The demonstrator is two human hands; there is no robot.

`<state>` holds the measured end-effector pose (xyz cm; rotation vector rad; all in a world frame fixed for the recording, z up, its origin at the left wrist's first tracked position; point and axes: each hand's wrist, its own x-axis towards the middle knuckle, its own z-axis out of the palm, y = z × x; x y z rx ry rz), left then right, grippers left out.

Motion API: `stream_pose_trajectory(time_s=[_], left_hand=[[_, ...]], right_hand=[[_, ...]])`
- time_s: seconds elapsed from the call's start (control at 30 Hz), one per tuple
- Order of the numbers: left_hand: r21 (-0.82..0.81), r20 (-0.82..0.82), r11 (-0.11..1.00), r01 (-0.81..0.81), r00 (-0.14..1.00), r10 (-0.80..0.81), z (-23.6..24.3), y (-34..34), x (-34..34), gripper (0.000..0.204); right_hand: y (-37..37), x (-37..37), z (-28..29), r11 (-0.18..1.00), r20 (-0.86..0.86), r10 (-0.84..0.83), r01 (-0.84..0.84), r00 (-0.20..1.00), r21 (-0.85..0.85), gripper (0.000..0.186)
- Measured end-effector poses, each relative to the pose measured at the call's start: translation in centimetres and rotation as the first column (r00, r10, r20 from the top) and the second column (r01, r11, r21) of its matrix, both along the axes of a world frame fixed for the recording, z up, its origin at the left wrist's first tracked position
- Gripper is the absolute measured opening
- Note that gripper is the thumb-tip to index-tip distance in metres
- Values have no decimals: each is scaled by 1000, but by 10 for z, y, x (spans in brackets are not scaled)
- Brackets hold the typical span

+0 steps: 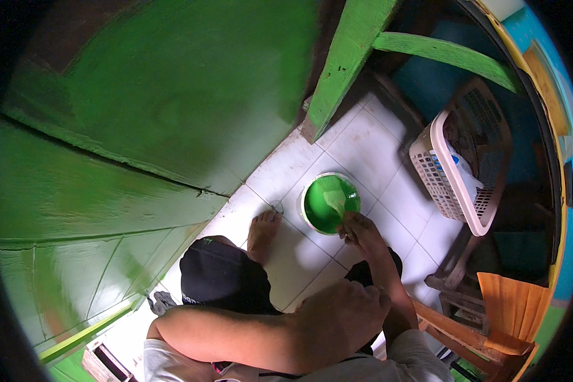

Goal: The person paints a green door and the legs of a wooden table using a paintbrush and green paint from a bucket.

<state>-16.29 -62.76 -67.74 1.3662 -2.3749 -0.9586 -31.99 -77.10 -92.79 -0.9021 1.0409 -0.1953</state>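
White tiled floor (293, 251) with a green wall (191, 83) at left: brush at the paint bucket.
We see the bucket (303, 204) standing mid-floor, with green paint (318, 215) inside. The right hand (361, 232) is at its near right side, fingers closed around the handle of the brush (333, 198), bristles within the bucket's opening. The left hand (347, 312) is nearer, beside the right forearm; we cannot tell its finger state. We note a plastic basket (434, 181) at right.
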Motion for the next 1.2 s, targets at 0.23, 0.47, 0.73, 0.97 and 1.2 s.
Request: stream_pose_trajectory(time_s=[0.23, 0.47, 0.73, 0.97, 1.2], left_hand=[[-186, -106, 981, -49, 994, 30, 4, -4, 21, 34], [-176, -250, 963, -201, 956, 154, 20, -12, 35, 22], [-373, 136, 921, -110, 976, 171, 33, -11, 39, 30], [-267, -17, 957, -113, 994, 112, 28, -11, 47, 28], [-203, -153, 962, -182, 976, 152, 20, -16, 34, 18]], right_hand=[[-8, 114, 2, 974, 320, -126, 56, 939, 219, 19], [-51, 229, -105, 860, 261, -443, 325, 858, 394, 17], [-86, 271, -134, 840, 232, -518, 437, 823, 323, 10], [-44, 266, -91, 842, 248, -525, 455, 814, 289, 14], [-110, 265, -135, 779, 170, -614, 557, 771, 288, 14]])
